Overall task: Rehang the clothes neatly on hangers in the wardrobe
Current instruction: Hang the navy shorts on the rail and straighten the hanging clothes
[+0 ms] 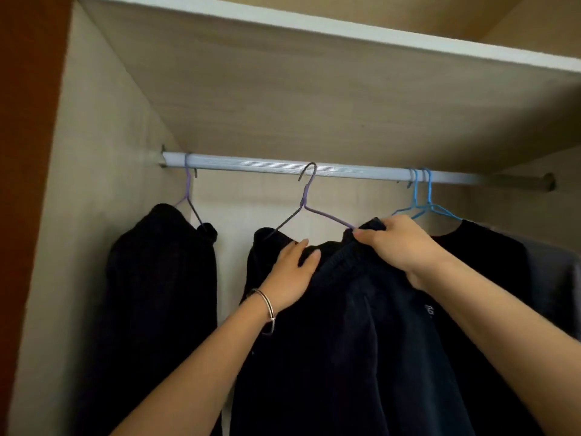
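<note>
1. Head view is showing our two forearms reaching up into the wardrobe, with a bracelet (267,306) sitting on the left wrist.
2. Our left hand (292,269) is pinching the top edge of the navy garment (345,325) between thumb and fingers. Our right hand (396,243) is curling tightly round bunched fabric at the right tip of the middle purple hanger (309,209).
3. The navy garment is draping over that hanger and hanging down in front of us. Its elastic band is bunching between our hands, so it is not lying flat yet.
4. The hanger's hook is sitting over the middle of the rail (345,171) and tilting.
5. Toward the rail's left end, another purple hanger (187,196) is carrying a dark garment (163,278) that is looking lumpy. Toward the right end, two blue hangers (421,199) are hanging close together, with a black top (487,253) below them and a grey garment (553,278) just beyond.
6. We are judging the task as well along, since every garment in view is hanging from the rail. We are still needing to smooth and centre the navy one, and the left piece is probably needing a tidy too.
</note>
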The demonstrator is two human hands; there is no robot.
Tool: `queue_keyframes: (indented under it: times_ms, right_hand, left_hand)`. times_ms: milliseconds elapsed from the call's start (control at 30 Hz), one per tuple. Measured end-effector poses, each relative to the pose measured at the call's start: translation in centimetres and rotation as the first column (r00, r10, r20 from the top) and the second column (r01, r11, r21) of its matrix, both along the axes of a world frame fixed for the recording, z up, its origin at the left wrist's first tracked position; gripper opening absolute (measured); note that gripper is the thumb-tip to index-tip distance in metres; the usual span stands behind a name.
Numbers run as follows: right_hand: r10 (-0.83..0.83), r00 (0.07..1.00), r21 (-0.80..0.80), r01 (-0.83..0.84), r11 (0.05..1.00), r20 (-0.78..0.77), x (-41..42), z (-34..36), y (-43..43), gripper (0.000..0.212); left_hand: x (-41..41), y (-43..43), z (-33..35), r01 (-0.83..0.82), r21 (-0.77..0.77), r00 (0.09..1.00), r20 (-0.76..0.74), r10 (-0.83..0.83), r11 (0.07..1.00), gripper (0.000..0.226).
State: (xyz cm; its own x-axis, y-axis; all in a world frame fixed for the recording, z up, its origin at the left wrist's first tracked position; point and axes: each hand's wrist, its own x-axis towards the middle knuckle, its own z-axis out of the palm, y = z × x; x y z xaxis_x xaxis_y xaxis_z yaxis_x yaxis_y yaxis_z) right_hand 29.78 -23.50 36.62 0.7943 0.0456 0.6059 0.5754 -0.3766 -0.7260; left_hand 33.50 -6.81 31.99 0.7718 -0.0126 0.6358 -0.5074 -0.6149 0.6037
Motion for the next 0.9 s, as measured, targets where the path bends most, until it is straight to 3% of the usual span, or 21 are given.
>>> queue_keyframes:
  times_ms: [100, 167, 267, 433, 500, 567, 667, 767, 900]
  right_hand:
    - [0.005, 0.999, 0.019, -0.005, 1.0, 0.041, 1.0, 1.8, 3.9, 0.027]
    - [0.021, 0.998, 0.04, -0.024, 0.999, 0.066, 1.4, 2.5, 6.2, 0.026]
    - [0.111, 0.992, 0.064, -0.116, 0.991, 0.067, 1.8, 3.3, 8.8, 0.02]
    - [0.23, 0.973, 0.013, -0.23, 0.973, 0.007, 1.9, 3.0, 12.1, 0.021]
    - [0.29, 0.956, -0.04, -0.292, 0.956, -0.048, 1.7, 2.0, 12.9, 0.023]
    - [0.368, 0.924, -0.067, -0.376, 0.924, -0.106, 1.4, 0.9, 13.4, 0.023]
    - [0.527, 0.833, -0.036, -0.539, 0.841, -0.167, 0.5, -0.2, 13.5, 0.005]
    - [0.628, 0.758, -0.106, -0.649, 0.753, -0.177, 0.5, -1.9, 13.7, 0.029]
    - [0.687, 0.723, -0.187, -0.686, 0.703, -0.069, 0.9, -4.4, 14.2, 0.057]
  left_hand:
    - [0.0, 1.8, -0.4, 0.115, -0.223, 0.993, 0.021, -0.113, 0.968, 0.032]
    - [0.6, 2.9, 0.4, 0.116, -0.323, 0.992, 0.078, -0.096, 0.939, 0.026]
    - [1.3, 4.0, 1.4, 0.066, -0.319, 0.993, 0.109, -0.033, 0.945, 0.057]
    - [2.8, 6.8, 0.8, 0.014, -0.412, 0.997, 0.072, 0.017, 0.911, 0.056]
    - [3.8, 7.9, 0.1, -0.026, -0.453, 0.998, 0.035, 0.047, 0.891, 0.039]
    - [3.8, 8.7, -0.7, -0.087, -0.456, 0.996, -0.023, 0.086, 0.886, 0.039]
    - [1.8, 8.5, -1.3, -0.093, -0.513, 0.996, -0.042, 0.083, 0.854, 0.034]
    - [-2.0, 8.0, -3.1, -0.055, -0.611, 0.994, 0.038, 0.098, 0.79, 0.028]
    - [-8.1, 5.8, -7.0, -0.073, -0.599, 0.987, 0.072, 0.145, 0.798, 0.041]
